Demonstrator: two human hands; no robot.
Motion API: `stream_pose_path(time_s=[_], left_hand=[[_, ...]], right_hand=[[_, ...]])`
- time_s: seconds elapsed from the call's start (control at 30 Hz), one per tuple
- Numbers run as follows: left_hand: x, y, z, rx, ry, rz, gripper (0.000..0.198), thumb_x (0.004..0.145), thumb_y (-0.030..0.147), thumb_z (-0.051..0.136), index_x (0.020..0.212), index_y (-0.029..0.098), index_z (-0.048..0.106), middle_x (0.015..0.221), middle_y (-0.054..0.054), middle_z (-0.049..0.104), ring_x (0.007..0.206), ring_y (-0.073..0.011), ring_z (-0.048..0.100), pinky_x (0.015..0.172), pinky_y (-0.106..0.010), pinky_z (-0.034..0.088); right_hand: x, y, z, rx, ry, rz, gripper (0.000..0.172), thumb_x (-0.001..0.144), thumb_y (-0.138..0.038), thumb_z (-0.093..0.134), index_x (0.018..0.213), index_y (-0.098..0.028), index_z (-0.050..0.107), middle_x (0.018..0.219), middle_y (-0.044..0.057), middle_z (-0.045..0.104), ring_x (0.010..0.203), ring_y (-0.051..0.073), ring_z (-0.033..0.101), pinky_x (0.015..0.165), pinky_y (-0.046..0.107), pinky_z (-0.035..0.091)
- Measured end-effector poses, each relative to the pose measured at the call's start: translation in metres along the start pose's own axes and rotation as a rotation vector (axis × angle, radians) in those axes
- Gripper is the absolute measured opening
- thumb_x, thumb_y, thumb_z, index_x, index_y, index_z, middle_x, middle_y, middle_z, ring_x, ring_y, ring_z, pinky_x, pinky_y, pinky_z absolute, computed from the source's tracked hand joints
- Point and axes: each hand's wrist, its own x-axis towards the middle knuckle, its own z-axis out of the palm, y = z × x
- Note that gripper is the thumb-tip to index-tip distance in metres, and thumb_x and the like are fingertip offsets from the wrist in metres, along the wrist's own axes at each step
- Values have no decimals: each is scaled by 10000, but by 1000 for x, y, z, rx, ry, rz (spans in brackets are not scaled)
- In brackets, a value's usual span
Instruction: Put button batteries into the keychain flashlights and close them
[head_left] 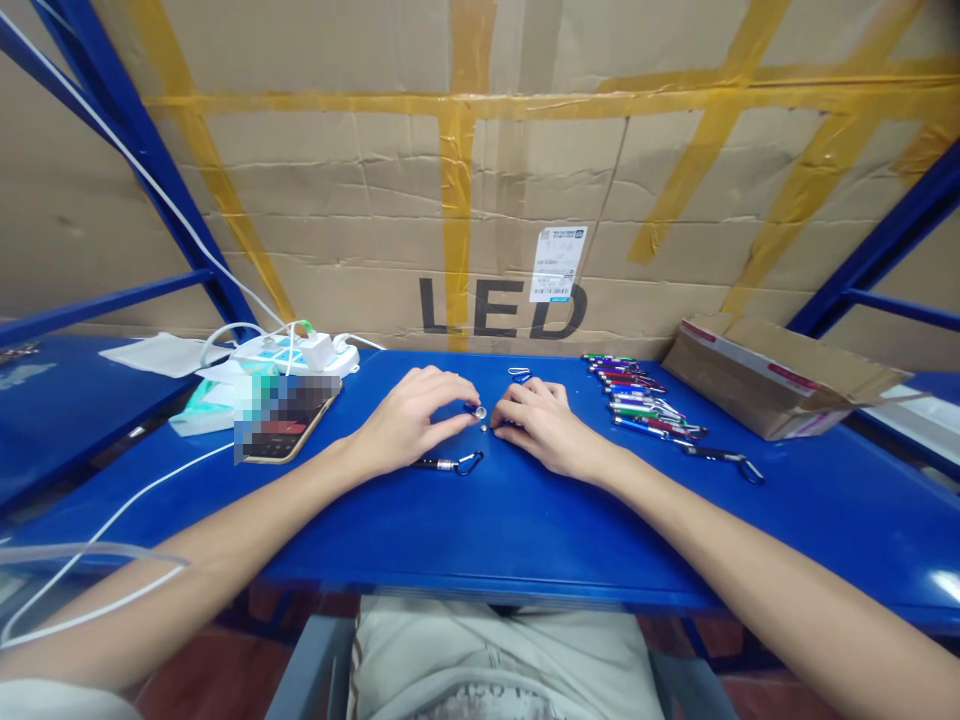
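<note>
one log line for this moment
left hand: holds silver-ended blue piece | right hand: beside small silver bit | black pen: on table

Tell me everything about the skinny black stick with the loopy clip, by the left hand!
The slim black tube has a silvery, metal-looking band near its right end and a dark oval loop clip beyond that. It lies sideways on the shiny blue tabletop. Its left end is hidden by the person's left hand, so I can't tell whether they touch.

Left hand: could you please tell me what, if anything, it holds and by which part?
The left hand pinches a small blue tube near its round silver end.
</note>
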Motion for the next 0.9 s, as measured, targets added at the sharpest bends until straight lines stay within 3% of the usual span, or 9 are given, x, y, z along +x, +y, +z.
stream_pose_path(time_s=[0.13, 0.43, 0.9], left_hand=[[0, 2, 0, -17, -12, -39, 184, 1079, 366, 682, 1162, 210, 733, 1071, -51, 803, 986, -214, 710, 947, -380, 495], [-3, -7, 2, 1, -69, -131, 217, 1087, 367, 646, 1225, 231, 744, 1141, -58, 805, 1069, -235, 717, 1059, -423, 498], [-3, -7, 0, -8, -115, -153, 199, 1079, 347, 664, 1228, 237, 739, 1151, -46, 804, 1060, -233, 707, 1028, -407, 484]], right_hand=[[-1, 1, 0, -47, 21, -27, 141, 1111, -291, 575, 1121, -227, 700, 1170, 102, 697, 1127, 306, 539, 979, 469, 319], [-4, 5, -10, 1, 228, -77, 144, 1145, -316, 479, 1154, -244, 602, 1154, 96, 732, 1058, 285, 545, 983, 455, 359], [-4, -2, -18, 231, 292, -63, 38, 1014, -221, 631, 1001, -253, 614, 1042, 46, 742, 998, 257, 575, 945, 411, 450]])
